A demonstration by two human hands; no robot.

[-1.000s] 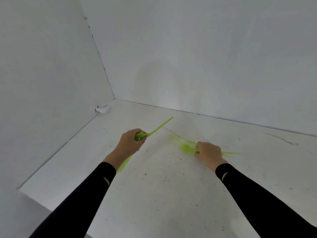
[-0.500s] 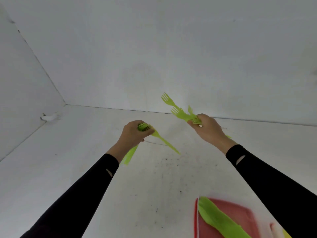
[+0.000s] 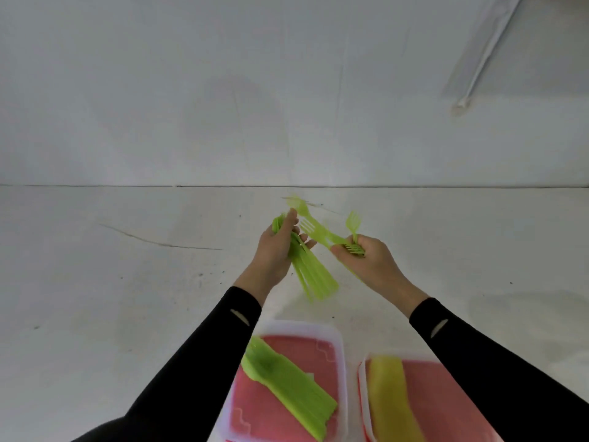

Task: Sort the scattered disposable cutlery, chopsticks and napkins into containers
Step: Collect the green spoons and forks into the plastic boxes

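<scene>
Closing fast now: the two hands, low on the table and apart a second ago, are up off it and almost meeting in mid-frame. The view has swung too, so both boxes now show along the bottom edge. The left hand (image 3: 274,253) has its fingers wrapped round a thick bundle (image 3: 315,279) of green forks, thumb up at the top and handles fanning down to the lower right. The right hand (image 3: 373,263) has its fingers curled round a few loose forks (image 3: 318,232). Two of these stick out up and to the left with their tines near the left fingertips. Another stands up just above the knuckles, and one set of tines lies across the palm. I can't tell whether the loose forks actually touch the left hand.

My read is that the pick-up is done and the two lots are being joined into one handful before the drop.

Straight below the hands, at bottom centre, sits the left box (image 3: 302,327), clear-walled with a pink base. It holds a green stack (image 3: 287,384) laid on the diagonal, blurred, but in the same lime colour as the forks. Just beside it, at bottom right, the right box (image 3: 430,397) carries a yellow stack (image 3: 389,400), partly under the right sleeve. Green goes with green, so the left box looks like the target. The forks themselves are thin, glossy, slightly see-through plastic, and a fan like that could slip from the grip.
</scene>
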